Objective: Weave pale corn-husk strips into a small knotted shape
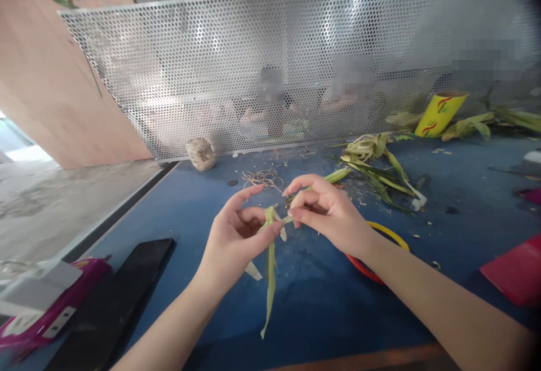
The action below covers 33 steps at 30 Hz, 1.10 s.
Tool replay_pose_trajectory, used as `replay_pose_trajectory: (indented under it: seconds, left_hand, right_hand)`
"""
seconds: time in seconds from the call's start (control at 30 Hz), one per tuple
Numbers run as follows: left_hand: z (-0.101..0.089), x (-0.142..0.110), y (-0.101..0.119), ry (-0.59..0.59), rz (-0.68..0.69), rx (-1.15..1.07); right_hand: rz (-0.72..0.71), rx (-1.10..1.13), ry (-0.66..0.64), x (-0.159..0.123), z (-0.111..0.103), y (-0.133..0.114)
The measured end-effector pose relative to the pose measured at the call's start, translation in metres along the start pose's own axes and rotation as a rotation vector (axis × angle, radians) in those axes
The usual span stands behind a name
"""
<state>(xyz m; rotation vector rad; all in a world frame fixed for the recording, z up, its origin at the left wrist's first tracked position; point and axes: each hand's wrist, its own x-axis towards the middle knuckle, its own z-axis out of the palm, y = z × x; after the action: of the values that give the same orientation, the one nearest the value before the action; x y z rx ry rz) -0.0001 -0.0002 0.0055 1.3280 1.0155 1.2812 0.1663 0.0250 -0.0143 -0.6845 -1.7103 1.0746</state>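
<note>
Between finger and thumb, my left hand (pixel 236 233) pinches a small folded bunch of pale green corn husk (pixel 271 269). One long strip of it hangs down over the table, and shorter ends stick out near the fingers. My right hand (pixel 323 207) is closed on a short end of the same husk, to the right of my left thumb. A tangle of thin tan string (pixel 264 178) lies on the table just beyond my hands. Behind my right hand a green husk piece (pixel 337 176) shows in part.
The blue table (pixel 220 326) carries a husk pile (pixel 369 154), a yellow roll (pixel 442 114), a yellow and red ring (pixel 389 233), a red item (pixel 515 269), a black phone (pixel 122 297), a purple power strip (pixel 63 309) and a wrapped lump (pixel 200 154). A perforated metal screen (pixel 236 66) closes the back.
</note>
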Motion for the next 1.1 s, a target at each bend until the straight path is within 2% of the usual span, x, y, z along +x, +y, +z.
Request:
replay_pose_trajectory:
  seconds: [0.07, 0.17, 0.23, 0.3, 0.33, 0.4, 0.5, 0.6, 0.7, 0.87, 1.0, 1.1]
  left_hand:
    - [-0.002, 0.003, -0.001, 0.008, -0.006, 0.008]
    - [-0.004, 0.007, -0.003, 0.063, 0.008, 0.044]
    - [-0.004, 0.009, -0.006, 0.108, 0.029, 0.059]
    - [-0.004, 0.009, -0.008, 0.12, 0.053, 0.065]
    - [-0.003, 0.009, -0.01, 0.115, 0.065, 0.069]
    - [-0.003, 0.009, -0.012, 0.096, 0.089, 0.082]
    - [-0.005, 0.01, -0.012, 0.064, 0.103, 0.117]
    - [-0.008, 0.009, -0.01, 0.033, 0.094, 0.135]
    - [-0.008, 0.006, -0.007, 0.05, 0.111, 0.183]
    - [-0.005, 0.002, -0.008, 0.078, 0.189, 0.251]
    - [-0.005, 0.003, -0.009, 0.119, 0.228, 0.263]
    - [-0.006, 0.003, -0.009, 0.071, 0.196, 0.279]
  right_hand:
    - [-0.063, -0.142, 0.03, 0.001, -0.002, 0.001]
    - [-0.295, -0.51, 0.202, 0.0, -0.004, -0.003]
    - [-0.407, -0.66, 0.246, -0.003, -0.004, -0.007]
    - [-0.372, -0.672, 0.119, -0.006, -0.001, -0.008]
    - [-0.288, -0.658, 0.021, -0.007, 0.002, -0.008]
    - [-0.173, -0.703, -0.047, -0.009, 0.008, -0.004]
    - [-0.211, -0.827, -0.098, -0.008, 0.015, 0.004]
    - [-0.264, -0.88, -0.066, -0.006, 0.014, 0.005]
    - [-0.248, -0.84, -0.036, -0.006, 0.009, 0.0]
    - [-0.231, -0.698, -0.161, -0.008, 0.01, -0.003]
    - [-0.273, -0.763, -0.145, -0.008, 0.014, 0.003]
    - [-0.264, -0.814, -0.111, -0.008, 0.015, 0.005]
